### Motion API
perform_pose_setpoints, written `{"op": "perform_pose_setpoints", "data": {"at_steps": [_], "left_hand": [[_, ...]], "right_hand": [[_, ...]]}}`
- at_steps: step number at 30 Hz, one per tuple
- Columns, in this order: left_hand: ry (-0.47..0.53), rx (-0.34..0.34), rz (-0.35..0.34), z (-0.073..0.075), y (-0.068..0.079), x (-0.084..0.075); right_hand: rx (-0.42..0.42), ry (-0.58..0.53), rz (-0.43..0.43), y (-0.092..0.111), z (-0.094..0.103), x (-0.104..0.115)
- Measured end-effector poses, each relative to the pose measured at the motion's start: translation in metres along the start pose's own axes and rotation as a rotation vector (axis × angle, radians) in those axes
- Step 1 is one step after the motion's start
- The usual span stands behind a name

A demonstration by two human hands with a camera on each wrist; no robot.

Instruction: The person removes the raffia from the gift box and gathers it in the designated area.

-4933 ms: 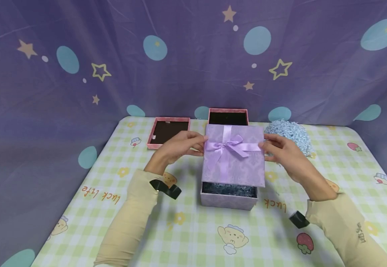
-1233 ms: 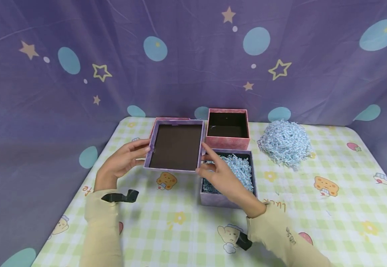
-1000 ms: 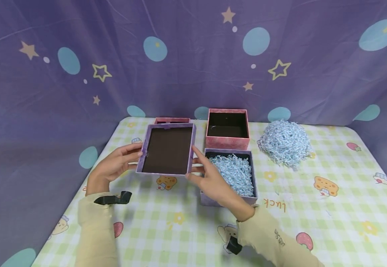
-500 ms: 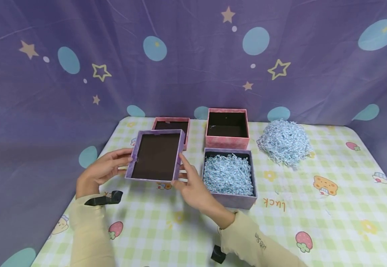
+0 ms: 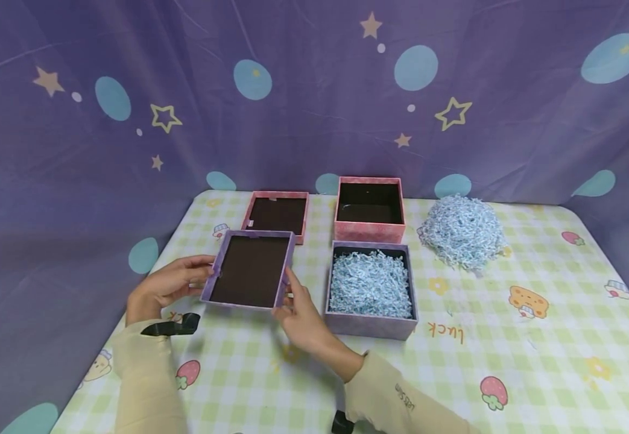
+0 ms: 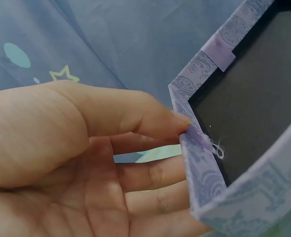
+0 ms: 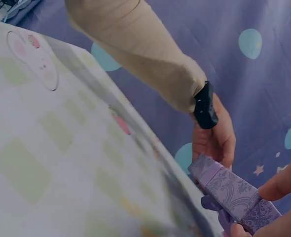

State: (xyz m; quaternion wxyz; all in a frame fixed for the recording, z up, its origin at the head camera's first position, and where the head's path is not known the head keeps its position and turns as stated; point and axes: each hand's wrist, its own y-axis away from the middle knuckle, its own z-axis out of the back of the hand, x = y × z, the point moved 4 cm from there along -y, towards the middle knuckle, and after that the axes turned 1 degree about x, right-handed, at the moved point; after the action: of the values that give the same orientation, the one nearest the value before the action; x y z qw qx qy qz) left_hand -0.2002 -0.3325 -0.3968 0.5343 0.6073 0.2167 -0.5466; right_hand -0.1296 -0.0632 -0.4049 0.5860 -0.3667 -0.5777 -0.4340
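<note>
A lavender gift-box lid [image 5: 249,271] is held upside down, its dark inside facing up, over the left part of the table. My left hand [image 5: 167,282] pinches its left rim. In the left wrist view the thumb presses the rim's top edge and the other fingers lie along the outer side. My right hand [image 5: 304,319] grips the lid's right edge near its front corner. Under the lid, the right wrist view shows a purple ribbon bow [image 7: 224,217] close to the tablecloth. The matching lavender box [image 5: 371,325] stands to the right, filled with blue shredded paper [image 5: 371,283].
Behind the held lid lies an upturned pink lid [image 5: 301,217], partly overlapped in the head view. An open pink box [image 5: 369,232] stands behind the lavender box. At the back right sits a heap of blue shredded paper [image 5: 463,232] on the checked tablecloth [image 5: 455,386].
Both hands lifted the lavender lid off its box, turned it over and carried it left. Over the last half second it moved lower and nearer the front, uncovering more of the pink lid.
</note>
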Motion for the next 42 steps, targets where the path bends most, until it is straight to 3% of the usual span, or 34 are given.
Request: {"op": "perform_pose_setpoints", "data": {"at_steps": [9,22,33,42], "left_hand": [[-0.025,0.036,0.032,-0.003,-0.003,0.011],[-0.093,-0.017,0.107,-0.007,-0.005,0.013],[-0.111,-0.03,0.122,-0.008,-0.005,0.014],[-0.084,-0.038,0.136,-0.01,-0.003,0.014]], "right_hand": [[0.013,-0.068,-0.087,-0.001,-0.003,-0.017],[0.032,-0.133,-0.14,-0.006,-0.004,-0.031],[0.01,-0.045,-0.155,-0.005,-0.002,-0.033],[0.041,0.01,-0.207,-0.005,-0.001,-0.033]]}}
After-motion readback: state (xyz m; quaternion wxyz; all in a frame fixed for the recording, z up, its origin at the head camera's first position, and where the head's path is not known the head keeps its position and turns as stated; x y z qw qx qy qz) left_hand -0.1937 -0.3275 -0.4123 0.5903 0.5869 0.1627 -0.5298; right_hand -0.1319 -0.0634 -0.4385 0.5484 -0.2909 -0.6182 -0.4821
